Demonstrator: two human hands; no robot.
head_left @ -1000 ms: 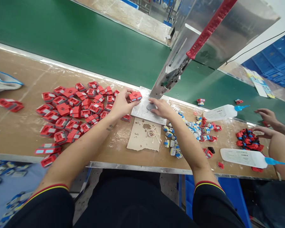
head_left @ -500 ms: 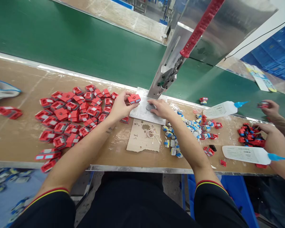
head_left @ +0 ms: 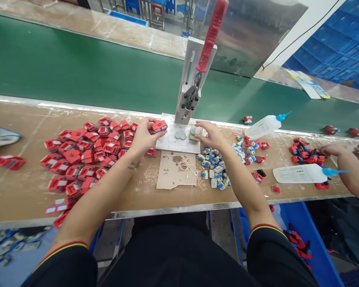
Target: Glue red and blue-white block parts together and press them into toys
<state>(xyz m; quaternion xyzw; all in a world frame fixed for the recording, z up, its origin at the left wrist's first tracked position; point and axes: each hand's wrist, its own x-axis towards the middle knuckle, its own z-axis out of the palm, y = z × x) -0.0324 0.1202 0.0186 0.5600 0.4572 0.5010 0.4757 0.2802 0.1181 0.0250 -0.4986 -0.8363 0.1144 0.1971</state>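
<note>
My left hand [head_left: 145, 136] is closed on a red toy car body [head_left: 159, 126], held over the left side of the metal base plate [head_left: 175, 146]. My right hand [head_left: 210, 134] pinches a small grey-white and yellowish block [head_left: 194, 133] at the plate's right side. Between the hands, a grey heart-shaped pad [head_left: 180, 135] lies on the plate. Behind it stands an upright press with a red lever handle [head_left: 211, 38]. Left of my left hand spreads a heap of red toy car bodies [head_left: 88, 156]. Close to my right forearm is a pile of small white, blue and yellow blocks [head_left: 217, 169].
A cardboard piece [head_left: 170, 177] with cotton swabs lies in front of the plate. Two glue bottles, one farther back [head_left: 263, 126] and one nearer [head_left: 299, 173], lie at right. Beyond is a green conveyor belt [head_left: 107, 79]. A co-worker's hand [head_left: 333, 150] is at far right.
My right hand has moved right, off the grey pad, and now has the small block in its fingers. My left hand still holds the red car body. The camera view has turned.
</note>
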